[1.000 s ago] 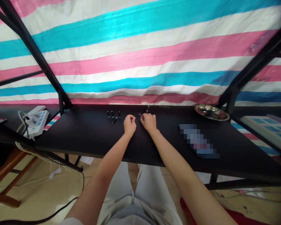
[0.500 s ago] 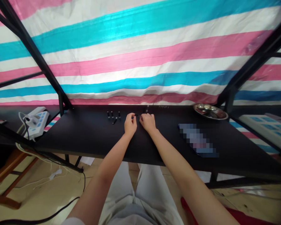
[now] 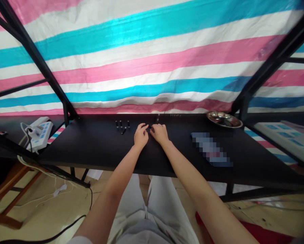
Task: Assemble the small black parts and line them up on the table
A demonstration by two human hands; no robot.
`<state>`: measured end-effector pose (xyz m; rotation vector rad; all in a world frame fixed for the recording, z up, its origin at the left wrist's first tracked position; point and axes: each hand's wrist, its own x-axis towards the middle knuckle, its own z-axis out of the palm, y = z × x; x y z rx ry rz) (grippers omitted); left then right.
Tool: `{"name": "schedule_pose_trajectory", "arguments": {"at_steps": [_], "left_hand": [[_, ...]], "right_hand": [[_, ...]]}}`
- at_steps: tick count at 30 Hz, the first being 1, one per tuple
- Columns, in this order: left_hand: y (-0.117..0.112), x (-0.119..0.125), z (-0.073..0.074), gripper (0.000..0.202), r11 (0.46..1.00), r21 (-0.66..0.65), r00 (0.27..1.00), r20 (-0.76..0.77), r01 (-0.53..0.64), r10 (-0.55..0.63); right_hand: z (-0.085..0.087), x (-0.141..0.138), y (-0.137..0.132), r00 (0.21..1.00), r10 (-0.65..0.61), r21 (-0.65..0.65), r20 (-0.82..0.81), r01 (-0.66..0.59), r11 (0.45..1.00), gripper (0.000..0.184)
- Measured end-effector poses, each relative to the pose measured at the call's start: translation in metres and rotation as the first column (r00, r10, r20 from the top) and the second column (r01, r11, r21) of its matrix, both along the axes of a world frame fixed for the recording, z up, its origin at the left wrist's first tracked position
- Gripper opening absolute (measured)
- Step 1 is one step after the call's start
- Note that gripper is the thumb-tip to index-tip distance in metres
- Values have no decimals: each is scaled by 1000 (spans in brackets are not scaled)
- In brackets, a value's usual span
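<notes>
My left hand (image 3: 141, 136) rests over the black table, its index finger stretched towards the right hand and a gap between finger and thumb. Nothing shows in it. Close beside it, my right hand (image 3: 160, 133) has its fingers curled in a pinch. A bit of something small and dark shows at its fingertips, too small to name. Left of the hands, several small black cylinders with light tips (image 3: 121, 124) stand upright, and a similar cylinder (image 3: 124, 130) lies tilted in front of them. A small clear-and-dark piece (image 3: 158, 117) is just behind the right hand.
The black table (image 3: 91, 149) carries a shiny metal dish (image 3: 224, 120) at back right and a blurred-out flat object (image 3: 211, 149) before it. Several tiny pieces (image 3: 175, 116) line the back edge. A white power strip (image 3: 41, 135) sits left; black frame posts (image 3: 245, 91) and a striped sheet surround it.
The left hand's finger and thumb have parted from the small dark thing held between both hands, and its index finger now stretches out. The right hand stays nearly in place.
</notes>
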<state>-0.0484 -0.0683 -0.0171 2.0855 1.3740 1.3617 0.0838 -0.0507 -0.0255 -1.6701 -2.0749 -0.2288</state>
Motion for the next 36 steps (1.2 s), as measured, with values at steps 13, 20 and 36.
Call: {"name": "schedule_pose_trajectory", "arguments": {"at_steps": [13, 20, 36], "left_hand": [[1, -2, -7, 59, 997, 5, 972, -221, 80, -77], [1, -1, -8, 57, 998, 8, 980, -192, 61, -59], [19, -22, -1, 31, 909, -355, 736, 552, -217, 391]], "right_hand": [[1, 2, 1, 980, 53, -36, -194, -61, 997, 15], [-2, 4, 4, 946, 75, -76, -314, -104, 992, 13], [-1, -54, 25, 786, 17, -189, -618, -169, 967, 14]]}}
